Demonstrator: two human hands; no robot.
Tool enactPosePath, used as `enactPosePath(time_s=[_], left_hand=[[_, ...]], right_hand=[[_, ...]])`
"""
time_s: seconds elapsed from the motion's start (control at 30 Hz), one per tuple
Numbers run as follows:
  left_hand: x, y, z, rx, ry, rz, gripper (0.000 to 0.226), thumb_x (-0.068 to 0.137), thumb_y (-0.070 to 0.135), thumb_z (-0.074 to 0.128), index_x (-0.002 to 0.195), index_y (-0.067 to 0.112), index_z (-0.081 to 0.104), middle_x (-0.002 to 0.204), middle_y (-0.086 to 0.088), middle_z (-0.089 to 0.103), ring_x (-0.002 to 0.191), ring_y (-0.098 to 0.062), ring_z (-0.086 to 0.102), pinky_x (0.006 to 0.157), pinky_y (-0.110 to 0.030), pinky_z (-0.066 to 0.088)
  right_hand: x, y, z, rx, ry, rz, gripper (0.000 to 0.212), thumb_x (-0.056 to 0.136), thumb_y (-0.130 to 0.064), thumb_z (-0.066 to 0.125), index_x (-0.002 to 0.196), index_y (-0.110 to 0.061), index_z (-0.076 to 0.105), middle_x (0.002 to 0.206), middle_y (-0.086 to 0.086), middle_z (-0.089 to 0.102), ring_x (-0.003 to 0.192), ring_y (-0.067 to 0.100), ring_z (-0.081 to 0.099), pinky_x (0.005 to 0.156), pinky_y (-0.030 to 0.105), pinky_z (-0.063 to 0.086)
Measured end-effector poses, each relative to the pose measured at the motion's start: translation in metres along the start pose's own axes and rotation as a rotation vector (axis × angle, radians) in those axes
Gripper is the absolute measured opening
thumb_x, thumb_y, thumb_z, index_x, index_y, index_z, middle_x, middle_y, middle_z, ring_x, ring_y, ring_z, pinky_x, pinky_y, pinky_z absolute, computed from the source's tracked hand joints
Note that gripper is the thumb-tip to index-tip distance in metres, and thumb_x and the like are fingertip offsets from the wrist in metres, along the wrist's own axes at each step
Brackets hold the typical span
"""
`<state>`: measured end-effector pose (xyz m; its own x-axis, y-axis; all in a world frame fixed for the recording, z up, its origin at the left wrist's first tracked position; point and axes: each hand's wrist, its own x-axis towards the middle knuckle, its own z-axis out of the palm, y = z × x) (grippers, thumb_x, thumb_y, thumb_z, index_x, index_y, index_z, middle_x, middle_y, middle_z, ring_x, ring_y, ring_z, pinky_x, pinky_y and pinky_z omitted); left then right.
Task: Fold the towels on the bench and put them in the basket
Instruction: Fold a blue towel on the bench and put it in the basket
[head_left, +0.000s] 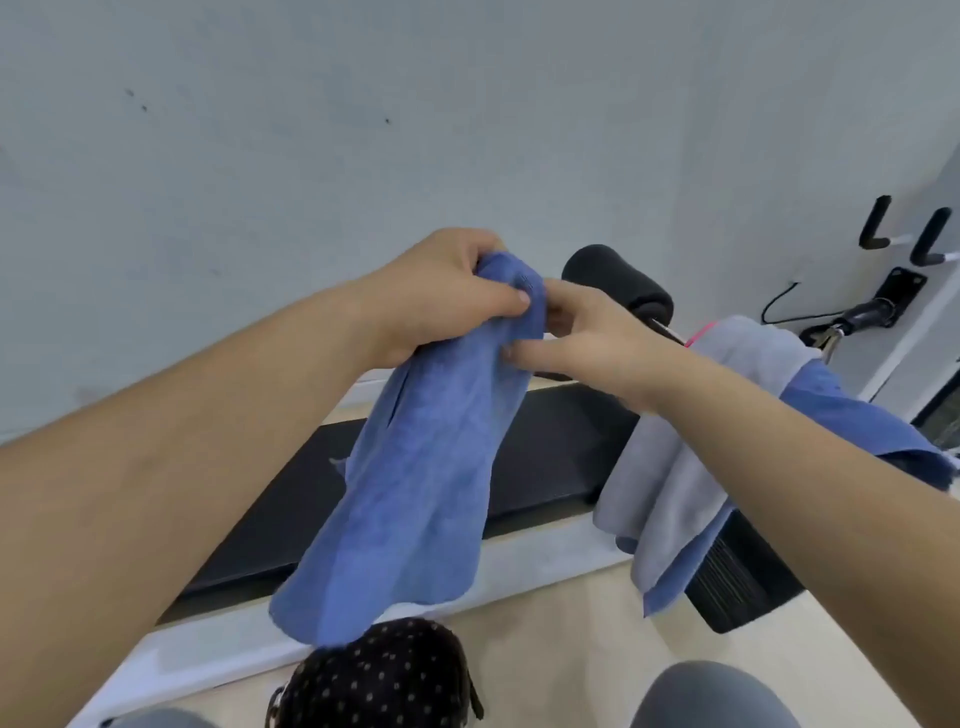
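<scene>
Grip is shared: the left hand (447, 296) bunches the top edge of a blue terry towel (426, 467) between thumb and curled fingers. The right hand (587, 338), just beside it, pinches the same edge with its thumb laid along the cloth. Both hands are close together and clamped on that towel, held up in the air. The towel hangs lengthwise in a loose drape, its lower hem near a dark dotted basket (379, 675) by the person's knees, in front of the long black padded table (561, 441). On the table's right end a pale grey towel (675, 467) lies over another blue towel (857, 426), both unfolded and spilling over the edge.

The risk, as I judge it, is that the top is gathered rather than matched corner to corner, so the layers could slip and the fold come out crooked. Lowered into the basket now, the towel would go in half-folded. A careless right forearm could also drag the draped towels off the table.
</scene>
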<state>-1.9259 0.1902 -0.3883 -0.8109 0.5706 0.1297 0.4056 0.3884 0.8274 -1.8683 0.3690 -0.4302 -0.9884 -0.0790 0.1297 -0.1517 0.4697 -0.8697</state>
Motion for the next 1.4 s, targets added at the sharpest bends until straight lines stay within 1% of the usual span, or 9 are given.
enactPosePath(time_s=[0.1, 0.27, 0.6, 0.8, 0.9, 1.03, 1.2, 1.3, 1.4], left_hand=[[-0.032, -0.015, -0.009, -0.017, -0.033, 0.012, 0.013, 0.089, 0.015, 0.073, 0.081, 0.022, 0.065, 0.070, 0.015, 0.067, 0.068, -0.001, 0.064, 0.062, -0.018, 0.051], [-0.067, -0.032, -0.025, 0.020, -0.053, -0.069, 0.019, 0.083, 0.007, 0.066, 0.074, 0.022, 0.058, 0.065, 0.011, 0.055, 0.063, -0.009, 0.052, 0.058, -0.023, 0.040], [-0.107, -0.120, -0.045, 0.612, 0.182, -0.042, 0.031, 0.070, -0.005, 0.044, 0.073, 0.025, 0.050, 0.075, 0.001, 0.058, 0.071, -0.020, 0.055, 0.055, -0.032, 0.040], [-0.134, -0.187, -0.080, 0.749, 0.285, -0.220, 0.029, 0.069, -0.006, 0.047, 0.068, 0.023, 0.048, 0.075, -0.003, 0.056, 0.071, -0.027, 0.055, 0.055, -0.033, 0.039], [-0.139, -0.202, -0.082, 0.728, 0.312, -0.286, 0.026, 0.070, -0.006, 0.048, 0.068, 0.020, 0.052, 0.074, -0.004, 0.057, 0.069, -0.026, 0.055, 0.054, -0.031, 0.037], [-0.146, -0.225, -0.082, 0.720, 0.356, -0.392, 0.026, 0.076, -0.002, 0.049, 0.072, 0.022, 0.056, 0.078, -0.005, 0.061, 0.070, -0.024, 0.056, 0.055, -0.030, 0.041], [-0.146, -0.257, -0.090, 0.683, 0.398, -0.482, 0.024, 0.075, -0.004, 0.049, 0.072, 0.016, 0.062, 0.074, -0.008, 0.062, 0.068, -0.028, 0.056, 0.055, -0.031, 0.042], [-0.135, -0.279, -0.092, 0.666, 0.422, -0.521, 0.023, 0.074, -0.003, 0.050, 0.071, 0.015, 0.063, 0.073, -0.008, 0.063, 0.068, -0.030, 0.058, 0.057, -0.032, 0.045], [-0.114, -0.303, -0.097, 0.647, 0.434, -0.584, 0.022, 0.076, -0.002, 0.051, 0.072, 0.017, 0.063, 0.074, -0.008, 0.064, 0.069, -0.030, 0.059, 0.058, -0.031, 0.044]], right_hand=[[-0.005, -0.010, 0.020, 0.161, -0.003, 0.024, 0.022, 0.087, -0.005, 0.069, 0.107, -0.011, 0.075, 0.105, 0.019, 0.075, 0.106, 0.030, 0.073, 0.098, 0.044, 0.057], [-0.028, 0.005, 0.043, 0.314, -0.169, 0.118, 0.006, 0.094, -0.004, 0.066, 0.099, -0.003, 0.068, 0.097, 0.011, 0.070, 0.091, 0.023, 0.067, 0.089, 0.040, 0.053], [-0.040, 0.023, 0.057, 0.218, -0.391, 0.319, 0.035, 0.079, -0.004, 0.080, 0.064, -0.020, 0.053, 0.077, 0.008, 0.062, 0.071, 0.026, 0.063, 0.061, 0.028, 0.052], [-0.026, 0.031, 0.060, -0.386, -0.081, 0.256, 0.042, 0.084, -0.029, 0.082, 0.068, -0.017, 0.045, 0.061, -0.003, 0.042, 0.059, 0.016, 0.039, 0.055, 0.028, 0.029], [-0.023, 0.043, 0.067, -0.555, 0.084, 0.223, 0.040, 0.081, -0.037, 0.081, 0.072, -0.016, 0.048, 0.062, -0.004, 0.049, 0.057, 0.017, 0.043, 0.055, 0.030, 0.035], [-0.030, 0.075, 0.063, -0.718, 0.097, 0.392, 0.015, 0.081, -0.011, 0.057, 0.083, -0.026, 0.060, 0.083, -0.006, 0.065, 0.084, 0.022, 0.064, 0.073, 0.037, 0.056], [-0.032, 0.114, 0.056, -0.706, 0.239, 0.602, 0.026, 0.079, 0.003, 0.048, 0.080, -0.017, 0.064, 0.085, 0.007, 0.064, 0.076, 0.033, 0.065, 0.063, 0.037, 0.054], [0.002, 0.124, 0.059, -0.518, 0.350, 0.639, 0.014, 0.079, 0.000, 0.065, 0.076, -0.013, 0.062, 0.088, 0.004, 0.064, 0.074, 0.027, 0.065, 0.059, 0.028, 0.054], [0.052, 0.135, 0.071, -0.306, 0.518, 0.544, 0.013, 0.088, -0.007, 0.062, 0.095, -0.008, 0.073, 0.097, 0.008, 0.070, 0.087, 0.029, 0.068, 0.073, 0.029, 0.058]])
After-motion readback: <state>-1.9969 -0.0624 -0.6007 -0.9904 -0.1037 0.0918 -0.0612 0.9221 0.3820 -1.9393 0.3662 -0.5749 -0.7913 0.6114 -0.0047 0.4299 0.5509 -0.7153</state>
